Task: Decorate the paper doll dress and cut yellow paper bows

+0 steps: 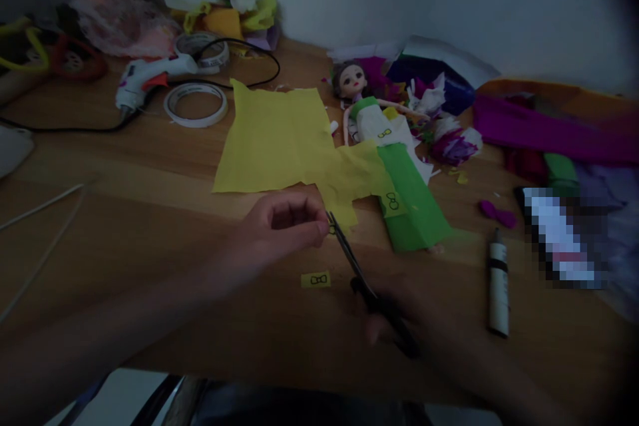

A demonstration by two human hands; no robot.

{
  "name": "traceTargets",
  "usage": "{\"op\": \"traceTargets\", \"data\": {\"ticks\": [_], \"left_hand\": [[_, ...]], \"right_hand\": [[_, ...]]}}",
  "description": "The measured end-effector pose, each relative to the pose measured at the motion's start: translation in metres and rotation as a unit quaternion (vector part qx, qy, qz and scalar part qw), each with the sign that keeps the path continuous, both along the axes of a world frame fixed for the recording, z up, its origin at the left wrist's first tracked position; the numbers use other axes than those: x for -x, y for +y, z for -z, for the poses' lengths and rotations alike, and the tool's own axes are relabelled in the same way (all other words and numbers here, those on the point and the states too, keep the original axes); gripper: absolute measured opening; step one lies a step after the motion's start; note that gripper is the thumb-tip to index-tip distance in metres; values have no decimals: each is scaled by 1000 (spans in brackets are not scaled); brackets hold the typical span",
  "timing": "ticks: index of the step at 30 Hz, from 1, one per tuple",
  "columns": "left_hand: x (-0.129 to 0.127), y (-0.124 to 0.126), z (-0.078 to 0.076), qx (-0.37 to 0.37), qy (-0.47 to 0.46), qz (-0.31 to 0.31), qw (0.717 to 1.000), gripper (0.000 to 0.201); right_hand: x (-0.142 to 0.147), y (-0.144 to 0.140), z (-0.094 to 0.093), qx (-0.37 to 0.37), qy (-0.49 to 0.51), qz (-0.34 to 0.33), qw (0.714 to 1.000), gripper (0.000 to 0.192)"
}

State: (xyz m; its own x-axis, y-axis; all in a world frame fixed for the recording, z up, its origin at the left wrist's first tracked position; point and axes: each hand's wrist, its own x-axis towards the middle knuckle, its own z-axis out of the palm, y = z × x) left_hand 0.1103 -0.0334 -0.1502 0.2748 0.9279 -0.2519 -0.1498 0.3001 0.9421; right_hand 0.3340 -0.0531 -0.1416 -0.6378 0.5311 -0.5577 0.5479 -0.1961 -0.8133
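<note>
My left hand [282,223] pinches a tiny yellow paper piece [332,229] at its fingertips, just below a large yellow paper sheet [279,140]. My right hand [399,319] grips black scissors [352,259], whose blade tips meet that tiny piece. A cut yellow slip with a drawn bow [315,279] lies on the wooden table [150,239] under the scissors. A doll [364,113] in a white and green paper dress lies beyond the sheet, a green paper skirt [412,203] stretching toward me.
A marker pen [498,289] lies right of the scissors, near a purple bow [496,213]. A glue gun [150,76] and two tape rolls [196,104] sit at the far left. Coloured paper scraps [544,133] pile along the wall. Thin sticks [40,226] lie left.
</note>
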Motion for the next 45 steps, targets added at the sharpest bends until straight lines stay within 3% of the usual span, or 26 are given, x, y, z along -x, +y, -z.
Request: {"op": "traceTargets", "data": {"ticks": [34,45], "left_hand": [[2,1,2,-33,-23,-7,999,14],[-2,-1,3,-3,-23,-19,1000,13]], "right_hand": [[1,2,4,-28,-1,-16,999,16],[0,1,2,-35,-14,-2,999,17]]}}
